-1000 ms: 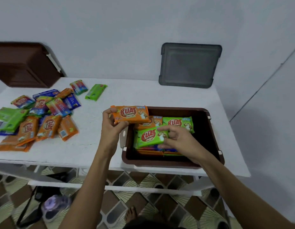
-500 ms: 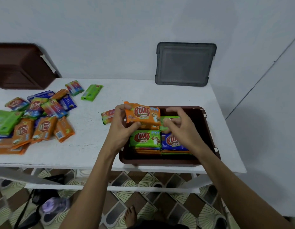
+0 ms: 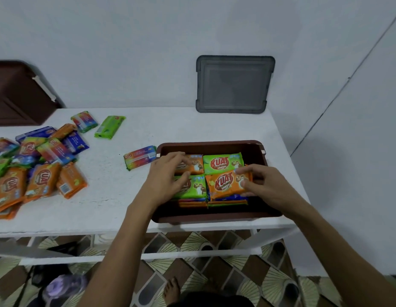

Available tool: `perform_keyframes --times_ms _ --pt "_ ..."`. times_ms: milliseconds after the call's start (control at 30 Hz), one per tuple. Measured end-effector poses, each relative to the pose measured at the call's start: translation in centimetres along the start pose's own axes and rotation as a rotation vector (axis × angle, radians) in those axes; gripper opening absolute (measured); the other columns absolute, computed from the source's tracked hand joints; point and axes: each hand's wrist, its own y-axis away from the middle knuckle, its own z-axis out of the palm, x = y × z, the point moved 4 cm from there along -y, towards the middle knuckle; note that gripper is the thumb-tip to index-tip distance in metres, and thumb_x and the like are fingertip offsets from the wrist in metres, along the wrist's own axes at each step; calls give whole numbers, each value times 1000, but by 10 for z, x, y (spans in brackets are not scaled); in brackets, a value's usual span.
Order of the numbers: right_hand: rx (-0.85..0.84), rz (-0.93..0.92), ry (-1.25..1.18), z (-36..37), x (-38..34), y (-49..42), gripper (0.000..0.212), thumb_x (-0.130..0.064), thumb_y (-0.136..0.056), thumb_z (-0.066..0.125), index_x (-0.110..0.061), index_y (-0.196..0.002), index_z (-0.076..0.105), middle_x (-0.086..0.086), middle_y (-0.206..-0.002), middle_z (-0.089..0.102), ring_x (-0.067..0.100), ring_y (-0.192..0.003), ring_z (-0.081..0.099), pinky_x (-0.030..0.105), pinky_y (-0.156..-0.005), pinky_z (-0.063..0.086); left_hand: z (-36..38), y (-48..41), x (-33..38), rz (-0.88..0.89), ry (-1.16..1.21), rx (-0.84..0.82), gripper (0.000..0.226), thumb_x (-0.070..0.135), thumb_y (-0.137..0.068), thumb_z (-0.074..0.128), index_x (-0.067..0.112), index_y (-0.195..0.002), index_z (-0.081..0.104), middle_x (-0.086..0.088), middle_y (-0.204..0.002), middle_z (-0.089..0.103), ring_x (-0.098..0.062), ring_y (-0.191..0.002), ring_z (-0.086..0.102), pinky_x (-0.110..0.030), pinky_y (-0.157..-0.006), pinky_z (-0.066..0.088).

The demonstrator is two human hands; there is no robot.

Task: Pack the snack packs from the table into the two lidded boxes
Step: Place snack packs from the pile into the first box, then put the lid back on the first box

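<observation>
The white table (image 3: 170, 125) runs well out to the left of the grip and carries everything. The open brown box (image 3: 214, 144) sits directly under the grip, and a second brown box (image 3: 15, 96) stands far off to its left, against the wall. A grey lid (image 3: 234, 84) leans on the wall beyond the grip. The pile of snack packs (image 3: 37, 171) not yet packed lies well to the left, and 1 multicoloured pack (image 3: 139, 157) sits just outside the box's left wall.

The right hand (image 3: 263, 185) pinches the orange pack (image 3: 226, 183) by its right end, thumb below and fingers above. It holds the pack slightly tilted on top of the near right stack. The left hand (image 3: 168, 176) lies just left of the grip with its fingers spread. It rests flat on the 2 left stacks and grasps nothing. A green pack (image 3: 222, 162) lies face up just beyond the grip.

1 second ago the left hand held this orange pack over the box's left rim. Half a second ago both hands were on it. It has since passed to the right hand and come down onto the stack. This pack looks all but placed. Much of the pile remains, so the task is probably well short of finished, with both lids still to go on.
</observation>
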Motion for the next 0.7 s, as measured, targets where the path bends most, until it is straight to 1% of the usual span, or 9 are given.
perform_keyframes --times_ms 100,167,267,333,400,467,533,600,700 --pt "77 23 188 9 10 -7 19 -14 -93 63 -19 -111 62 4 -123 59 23 -106 65 32 -73 62 3 2 -2 -3 -5 40 20 34 -86 57 30 -105 62 3 -133 56 -18 -120 53 -52 -100 41" --pt "135 -36 449 14 8 -11 16 -25 -92 64 -26 -107 58 3 -116 65 16 -93 66 24 -66 58 4 1 -2 15 -39 44 18 31 -88 60 30 -105 63 3 -130 57 -17 -119 53 -47 -102 39" --pt "172 -127 886 20 -2 -13 24 -43 -92 59 -29 -110 50 -1 -87 64 12 -67 54 19 -49 33 6 0 -4 13 -83 39 18 26 -89 64 29 -106 63 4 -130 57 -17 -121 52 -43 -102 35" --pt "176 -163 1056 24 -4 -13 32 -46 -95 52 -29 -121 45 1 -95 64 16 -77 55 23 -54 36 6 0 -4 -1 -102 31 18 27 -89 64 29 -107 63 4 -131 57 -17 -121 51 -42 -102 33" --pt "158 -141 1118 27 -1 -15 38 -46 -98 45 -27 -131 40 7 -115 58 23 -95 56 29 -66 43 7 -1 -5 -13 -115 22 19 27 -90 63 29 -108 62 5 -132 56 -17 -122 50 -39 -102 31" --pt "122 -108 1098 28 3 -18 40 -44 -99 43 -26 -134 37 11 -120 51 26 -100 55 31 -72 46 8 -1 -4 -15 -127 24 19 27 -90 63 29 -109 62 5 -132 56 -16 -122 50 -36 -101 30" --pt "97 -100 1005 25 3 -21 41 -43 -98 46 -25 -135 39 10 -118 50 23 -96 58 30 -73 47 8 -2 -4 -18 -132 28 18 27 -90 63 29 -107 63 5 -131 56 -16 -120 51 -36 -100 31" --pt "118 -119 935 19 0 -25 40 -43 -97 49 -22 -132 43 8 -112 53 20 -89 58 27 -69 46 6 -5 -3 -25 -106 39 16 29 -90 62 28 -106 63 4 -131 57 -17 -118 54 -43 -99 42" --pt "210 -211 889 1 -15 -34 28 -41 -96 51 -18 -112 51 5 -99 59 16 -84 57 29 -69 46 1 -16 1 -24 -46 96 13 26 -91 61 26 -104 64 2 -128 58 -16 -118 53 -40 -93 48"
